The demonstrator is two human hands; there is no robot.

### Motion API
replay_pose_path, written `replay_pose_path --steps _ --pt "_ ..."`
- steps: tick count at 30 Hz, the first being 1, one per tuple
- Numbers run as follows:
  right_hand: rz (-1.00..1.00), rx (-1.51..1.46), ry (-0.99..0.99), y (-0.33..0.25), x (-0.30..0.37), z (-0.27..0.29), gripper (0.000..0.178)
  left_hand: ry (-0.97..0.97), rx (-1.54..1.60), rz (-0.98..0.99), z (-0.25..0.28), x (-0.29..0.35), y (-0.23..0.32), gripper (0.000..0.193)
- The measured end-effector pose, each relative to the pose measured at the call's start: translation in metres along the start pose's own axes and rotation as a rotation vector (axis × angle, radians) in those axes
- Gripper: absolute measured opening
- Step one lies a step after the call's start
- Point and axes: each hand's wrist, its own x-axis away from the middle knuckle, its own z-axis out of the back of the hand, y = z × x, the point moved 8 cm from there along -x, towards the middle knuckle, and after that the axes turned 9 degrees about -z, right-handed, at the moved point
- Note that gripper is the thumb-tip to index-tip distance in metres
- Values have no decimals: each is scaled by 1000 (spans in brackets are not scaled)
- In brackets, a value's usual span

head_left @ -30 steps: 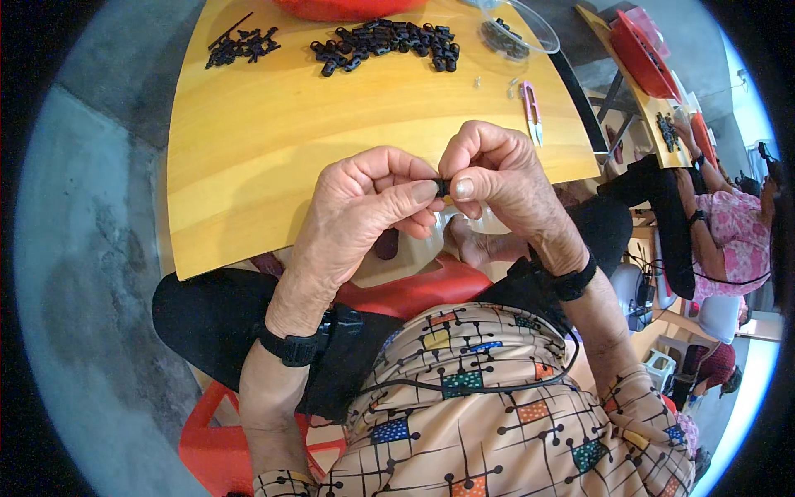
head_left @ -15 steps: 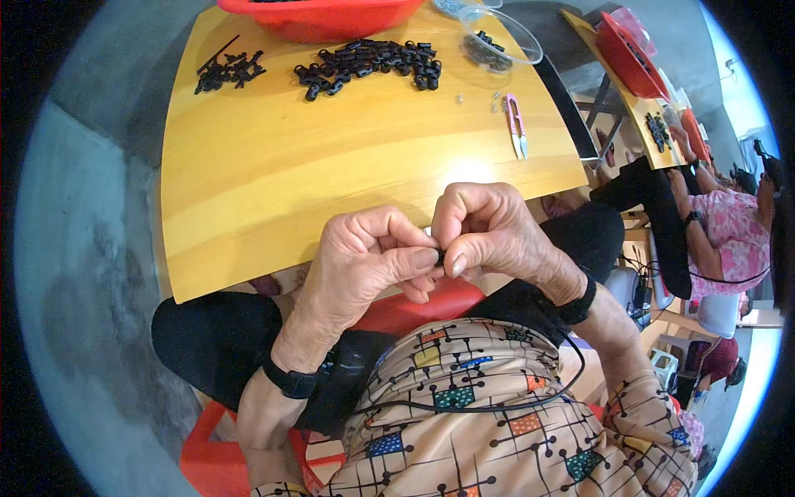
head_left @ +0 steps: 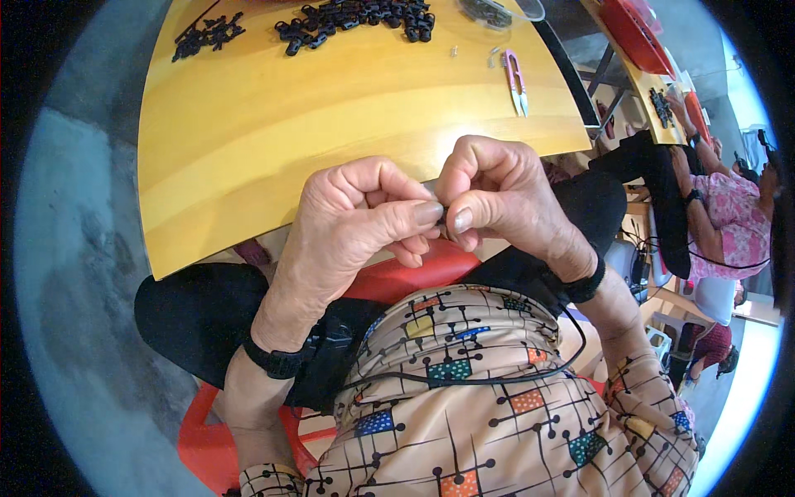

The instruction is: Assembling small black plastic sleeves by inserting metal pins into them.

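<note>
My left hand [head_left: 352, 211] and my right hand [head_left: 509, 199] meet above my lap, just off the near edge of the yellow table [head_left: 331, 116]. Thumbs and forefingers of both pinch a tiny black piece [head_left: 444, 217], mostly hidden by the fingertips, so its kind cannot be made out. Farther away lies a heap of small black plastic fittings [head_left: 356, 21]. To its left is a smaller pile of thin black pieces [head_left: 207, 35]. Pink-handled thread snips [head_left: 515, 83] rest on the right side of the table.
Tiny clear or metallic bits [head_left: 494, 58] lie beside the snips. A clear plastic tub [head_left: 489, 12] stands at the far right. Below my hands is a red stool [head_left: 422, 267]. Off to the right, a person in a pink patterned top [head_left: 729, 215] sits at another table.
The view has shifted, so the table and its things sit higher in the picture and the red basin is nearly out of it. Both hands keep their pinch, the fingertips slightly turned.
</note>
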Motion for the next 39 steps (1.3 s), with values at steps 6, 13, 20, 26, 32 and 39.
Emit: replay_pose_path --steps 6,13,20,26,32,39 --pt "51 40 2 -2 13 -8 24 19 -86 -43 -9 12 3 9" --pt "-4 -7 -116 13 11 -9 26 30 -98 9 -15 17 -5 12" --pt "-27 -122 -186 12 -5 -9 41 5 85 -8 -10 9 -11 10" --pt "-92 -72 -100 -8 -8 -8 30 83 147 -57 -7 6 4 9" --pt "24 301 21 -46 -17 -4 14 165 66 -195 10 -2 21 18" --pt "339 598 444 -115 -44 72 13 271 -29 -253 43 -6 30 20"
